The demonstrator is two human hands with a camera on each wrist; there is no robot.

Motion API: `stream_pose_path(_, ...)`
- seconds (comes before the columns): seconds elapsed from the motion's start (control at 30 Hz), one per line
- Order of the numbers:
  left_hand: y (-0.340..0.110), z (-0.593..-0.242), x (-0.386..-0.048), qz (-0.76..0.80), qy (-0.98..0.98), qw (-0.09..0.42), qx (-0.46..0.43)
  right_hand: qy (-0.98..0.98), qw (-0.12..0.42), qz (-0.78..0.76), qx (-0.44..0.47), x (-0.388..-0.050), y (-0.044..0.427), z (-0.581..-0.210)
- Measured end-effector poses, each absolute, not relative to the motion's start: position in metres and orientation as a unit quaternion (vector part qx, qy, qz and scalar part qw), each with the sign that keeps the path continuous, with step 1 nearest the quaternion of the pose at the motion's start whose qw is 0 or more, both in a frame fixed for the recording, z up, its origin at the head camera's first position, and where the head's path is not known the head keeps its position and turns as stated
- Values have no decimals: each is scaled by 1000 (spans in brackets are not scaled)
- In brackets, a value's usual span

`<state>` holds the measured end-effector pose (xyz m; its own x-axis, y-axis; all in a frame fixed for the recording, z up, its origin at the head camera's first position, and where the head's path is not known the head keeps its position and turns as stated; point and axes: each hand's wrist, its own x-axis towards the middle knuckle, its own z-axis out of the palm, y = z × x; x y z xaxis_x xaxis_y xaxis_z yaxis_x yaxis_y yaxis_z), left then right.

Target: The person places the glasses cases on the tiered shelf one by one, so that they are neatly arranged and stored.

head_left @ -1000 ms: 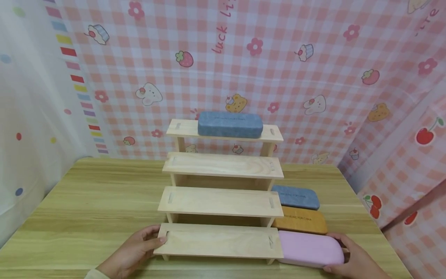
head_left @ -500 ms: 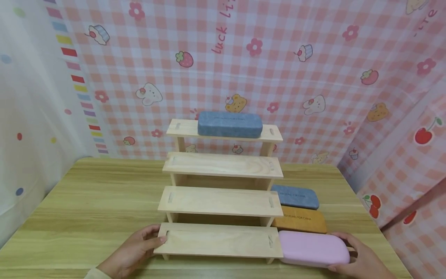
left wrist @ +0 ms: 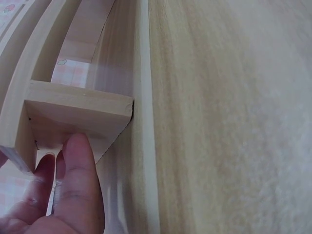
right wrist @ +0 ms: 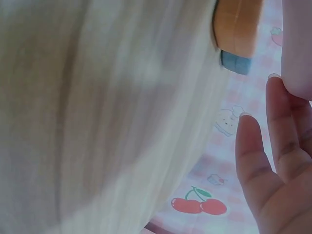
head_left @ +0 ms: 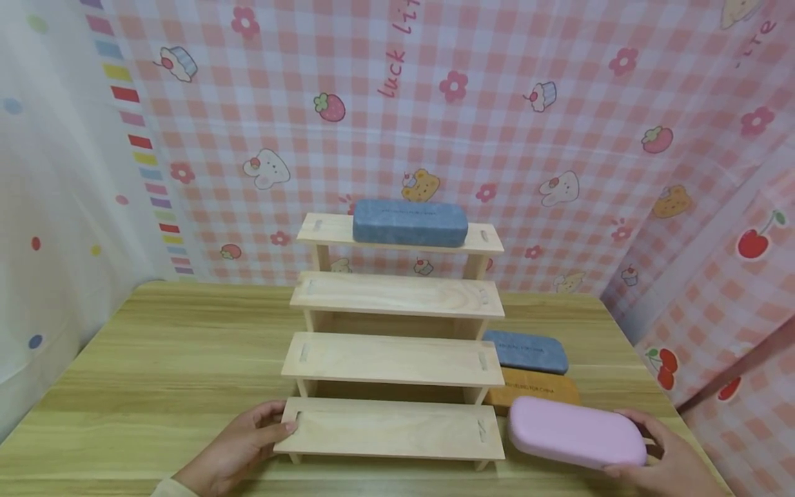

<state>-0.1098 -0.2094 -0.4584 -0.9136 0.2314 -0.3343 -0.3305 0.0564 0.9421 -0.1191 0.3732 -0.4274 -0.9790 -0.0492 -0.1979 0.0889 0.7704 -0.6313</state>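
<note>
A four-step wooden display stand (head_left: 397, 362) stands on the table. My left hand (head_left: 242, 442) grips the left end of its lowest step, thumb on top; in the left wrist view its fingers (left wrist: 78, 170) lie under that step beside the support. My right hand (head_left: 664, 455) holds a pink glasses case (head_left: 574, 431) by its right end. The case is raised and slightly slanted, beside the lowest step and apart from it. Behind it lie an orange glasses case (head_left: 537, 388), partly covered, and a blue glasses case (head_left: 528, 351). Another blue glasses case (head_left: 410, 222) rests on the top step.
The wood-grain table (head_left: 186, 359) extends to both sides of the stand. A pink checked cloth (head_left: 385, 145) hangs behind it, a cherry-print cloth (head_left: 739, 310) on the right and a white dotted cloth (head_left: 56, 207) on the left.
My right hand has drawn the pink glasses case to the right, away from the stand, and lifted it with a slight turn. My left hand has stayed on the lowest step.
</note>
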Motion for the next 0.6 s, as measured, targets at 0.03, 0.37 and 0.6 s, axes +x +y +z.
stream_pose_path(0.03,-209,-459,-110,685,698,205,-37,938,89,-335,5,-119,374,-427)
stream_pose_path(0.37,-210,-459,-109,682,700,208,-37,916,-32,-398,-34,-119,375,-418)
stream_pose_path(0.6,-210,-460,-110,686,697,205,-40,922,-61,-380,-41,-125,371,-404)
